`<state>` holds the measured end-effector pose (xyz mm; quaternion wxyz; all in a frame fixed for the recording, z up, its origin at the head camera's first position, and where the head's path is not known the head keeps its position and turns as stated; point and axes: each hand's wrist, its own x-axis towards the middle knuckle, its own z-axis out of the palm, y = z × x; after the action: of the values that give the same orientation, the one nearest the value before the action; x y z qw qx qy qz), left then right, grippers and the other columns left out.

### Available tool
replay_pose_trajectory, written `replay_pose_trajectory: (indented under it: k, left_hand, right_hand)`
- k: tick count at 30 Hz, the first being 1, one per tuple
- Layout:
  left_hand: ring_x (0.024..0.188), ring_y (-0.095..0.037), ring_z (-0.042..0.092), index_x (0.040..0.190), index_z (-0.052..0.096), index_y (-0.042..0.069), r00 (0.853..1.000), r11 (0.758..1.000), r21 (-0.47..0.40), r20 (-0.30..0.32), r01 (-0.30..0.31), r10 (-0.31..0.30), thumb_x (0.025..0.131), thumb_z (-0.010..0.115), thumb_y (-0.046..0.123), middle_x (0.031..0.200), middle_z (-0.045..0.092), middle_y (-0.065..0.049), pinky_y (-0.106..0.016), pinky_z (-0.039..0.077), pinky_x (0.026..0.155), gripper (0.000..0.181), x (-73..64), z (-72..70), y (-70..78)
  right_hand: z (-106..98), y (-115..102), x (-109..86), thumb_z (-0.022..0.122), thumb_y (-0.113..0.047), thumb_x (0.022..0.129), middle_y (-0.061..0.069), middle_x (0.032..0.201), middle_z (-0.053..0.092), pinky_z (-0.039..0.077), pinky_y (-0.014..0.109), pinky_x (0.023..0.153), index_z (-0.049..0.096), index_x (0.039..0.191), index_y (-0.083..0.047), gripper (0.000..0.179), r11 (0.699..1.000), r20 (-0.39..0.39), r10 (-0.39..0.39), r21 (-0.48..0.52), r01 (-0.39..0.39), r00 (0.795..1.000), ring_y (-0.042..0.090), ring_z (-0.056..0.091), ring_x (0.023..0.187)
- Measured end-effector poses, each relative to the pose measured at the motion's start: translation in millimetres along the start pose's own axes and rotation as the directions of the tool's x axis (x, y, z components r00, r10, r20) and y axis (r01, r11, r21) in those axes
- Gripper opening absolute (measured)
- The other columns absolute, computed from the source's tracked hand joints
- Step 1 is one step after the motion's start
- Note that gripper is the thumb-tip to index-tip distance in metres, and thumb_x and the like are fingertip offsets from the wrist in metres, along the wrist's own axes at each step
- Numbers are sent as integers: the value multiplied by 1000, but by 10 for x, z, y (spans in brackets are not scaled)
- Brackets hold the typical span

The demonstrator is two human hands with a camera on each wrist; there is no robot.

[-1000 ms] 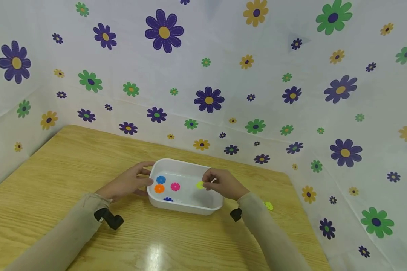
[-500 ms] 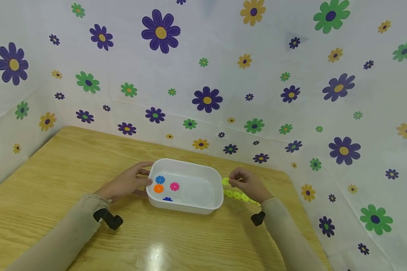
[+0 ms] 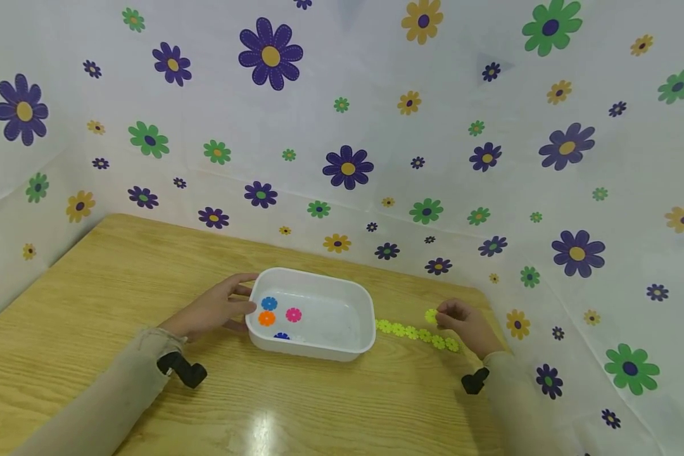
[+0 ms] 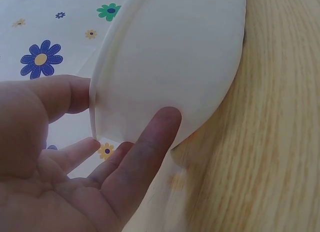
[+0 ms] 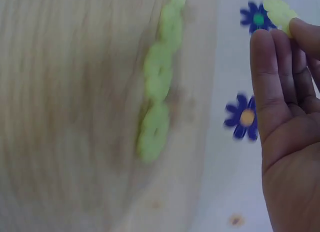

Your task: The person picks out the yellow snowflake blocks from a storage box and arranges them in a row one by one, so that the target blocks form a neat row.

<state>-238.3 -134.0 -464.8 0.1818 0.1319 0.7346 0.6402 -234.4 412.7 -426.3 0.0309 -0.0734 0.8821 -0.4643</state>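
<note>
My right hand (image 3: 468,327) pinches a yellow flower-shaped plastic disc (image 3: 430,316) between thumb and fingertips, raised above the table's right side. Below it, several matching yellow discs (image 3: 411,332) lie joined in a row running from the white plastic basin (image 3: 319,353) toward the right. At the basin's left end, my left hand (image 3: 219,306) touches the outer wall with spread, fairly straight fingers. In the left wrist view the thumb (image 4: 159,129) lies against that wall. Inside the basin are a light blue disc (image 3: 269,303), an orange disc (image 3: 266,318), a pink disc (image 3: 293,315) and a partly hidden dark blue disc (image 3: 282,335).
The wooden table (image 3: 319,405) ends at the back and right against a white cloth (image 3: 296,126) printed with flowers. A black strap mount sits on each wrist.
From over the basin, my right hand has moved right with the yellow disc, out past the rim and above the yellow row. My left hand stays at the basin.
</note>
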Motion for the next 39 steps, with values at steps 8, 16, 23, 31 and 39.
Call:
replay_pose_trajectory:
  k: [8,16,23,31,39]
  left_hand:
    - [115,-38,65,162,27,14,1000,1000,2,0,3,-3,103,62,12,148,44,-28,-48,64,84,69,11,-26,-7]
    - [117,-40,64,163,25,12,1000,1000,-11,7,-8,8,103,62,12,148,42,-31,-49,64,84,71,-18,-45,-3]
    - [114,-37,65,162,27,14,1000,1000,6,-3,2,-2,103,61,12,148,43,-29,-48,64,84,68,-35,-58,-23]
    - [114,-37,65,162,28,15,1000,1000,7,-5,5,-5,104,61,12,148,43,-29,-48,64,84,68,-43,-55,-37]
    - [116,-38,64,162,29,15,999,1000,19,-25,24,-23,104,62,19,147,44,-28,-47,64,85,66,-11,-53,-31]
  right_hand:
    - [-335,420,-235,63,-13,103,6,100,66,59,27,76,58,114,10,26,991,-27,131,-38,-131,991,14,63,86]
    - [-423,681,-294,67,-14,99,7,99,66,58,26,72,61,112,7,26,954,-100,271,-104,-281,957,16,63,86]
    - [-392,653,-290,67,-14,99,6,95,67,56,27,69,62,113,8,27,947,-84,285,-127,-294,955,16,61,83]
    - [-384,655,-292,67,-18,100,5,94,67,56,27,68,64,113,7,28,941,-75,286,-168,-295,955,17,61,82]
    - [-384,610,-276,61,-19,102,11,98,66,56,29,69,62,115,6,27,920,-102,293,-239,-310,951,18,62,82]
